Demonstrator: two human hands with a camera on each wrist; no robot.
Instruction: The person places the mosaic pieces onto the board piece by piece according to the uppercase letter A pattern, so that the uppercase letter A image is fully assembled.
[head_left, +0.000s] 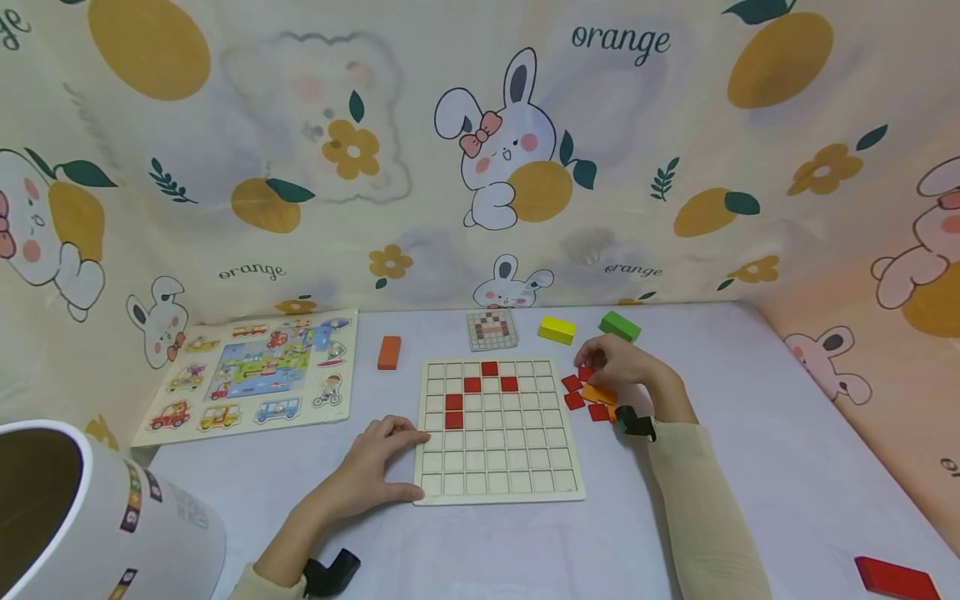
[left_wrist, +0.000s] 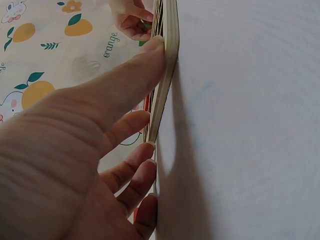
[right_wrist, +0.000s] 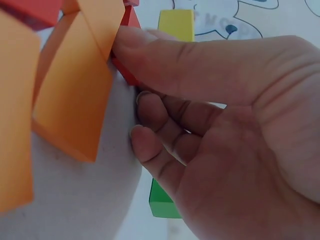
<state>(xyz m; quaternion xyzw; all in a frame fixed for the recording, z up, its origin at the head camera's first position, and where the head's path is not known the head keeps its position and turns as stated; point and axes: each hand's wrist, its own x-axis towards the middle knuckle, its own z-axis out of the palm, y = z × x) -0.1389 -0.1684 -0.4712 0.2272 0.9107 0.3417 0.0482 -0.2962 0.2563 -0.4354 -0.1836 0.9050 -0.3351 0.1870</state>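
A pale square grid board (head_left: pixel 498 450) lies on the table, with several red square tiles (head_left: pixel 453 411) set in its upper cells. My left hand (head_left: pixel 371 471) touches the board's left edge, thumb near the lower corner and fingers higher up. In the left wrist view the thumb and fingertips rest along the wooden rim (left_wrist: pixel 170 40). To the right of the board, a loose pile holds red tiles (head_left: pixel 574 401) and orange pieces (head_left: pixel 597 394). My right hand (head_left: pixel 622 362) is at the pile's far side, its thumb and forefinger pinching a red tile (right_wrist: pixel 129 70); the fingertips partly hide it.
Behind the board lie a small pattern card (head_left: pixel 492 331), a yellow block (head_left: pixel 557 330), a green block (head_left: pixel 620 326) and an orange-red block (head_left: pixel 389 353). A vehicle picture puzzle (head_left: pixel 262 367) is at the left, a white cylinder (head_left: pixel 165 508) before it. A red block (head_left: pixel 896 577) lies front right.
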